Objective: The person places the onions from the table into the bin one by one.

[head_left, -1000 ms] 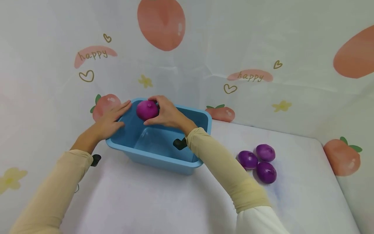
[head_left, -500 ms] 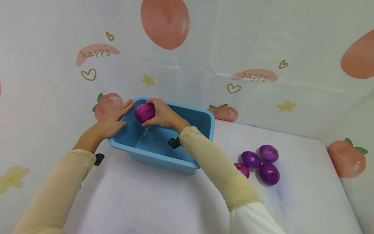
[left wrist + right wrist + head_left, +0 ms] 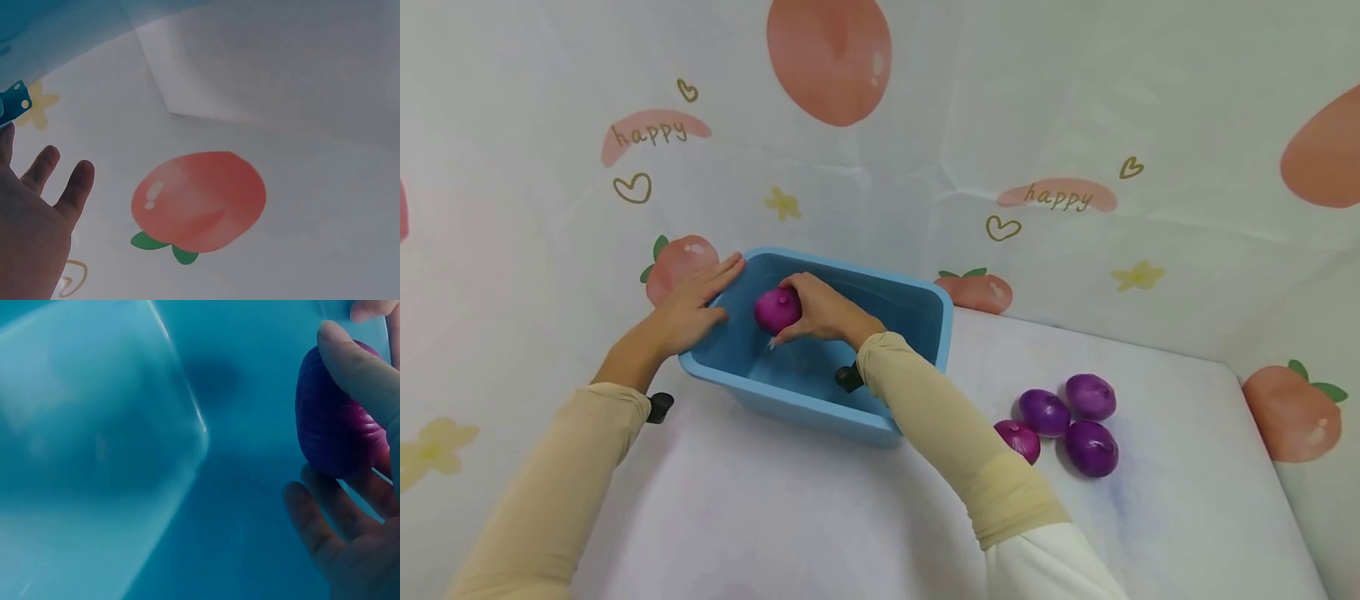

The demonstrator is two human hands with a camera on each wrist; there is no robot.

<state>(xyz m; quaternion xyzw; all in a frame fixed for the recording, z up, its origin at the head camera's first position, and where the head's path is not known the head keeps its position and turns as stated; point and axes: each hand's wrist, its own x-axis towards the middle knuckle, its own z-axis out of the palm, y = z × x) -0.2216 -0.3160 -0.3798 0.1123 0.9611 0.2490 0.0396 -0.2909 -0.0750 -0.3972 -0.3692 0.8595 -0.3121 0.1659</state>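
Inside the blue bin (image 3: 797, 400), near its left end, the right hand (image 3: 823, 310) grips a purple onion (image 3: 777, 311) between thumb and fingers. In the right wrist view the onion (image 3: 337, 415) is held above the bin's floor, thumb on one side and fingers of the right hand (image 3: 369, 550) on the other. The left hand (image 3: 681, 315) rests on the bin's left rim, fingers extended. The left wrist view has the left hand (image 3: 31, 231) at the left edge, fingers spread, by a blue edge.
To the right of the bin, several purple onions (image 3: 1091, 448) lie grouped on the white table cover (image 3: 760, 517); the right sleeve partly covers one (image 3: 1019, 440). A printed white cloth (image 3: 887, 175) stands behind the bin. Black wrist devices (image 3: 660, 407) show at both sleeves.
The right hand has lowered the gripped onion from rim height down into the bin. More of the sleeve-side onion on the table shows. The left hand has stayed on the rim.
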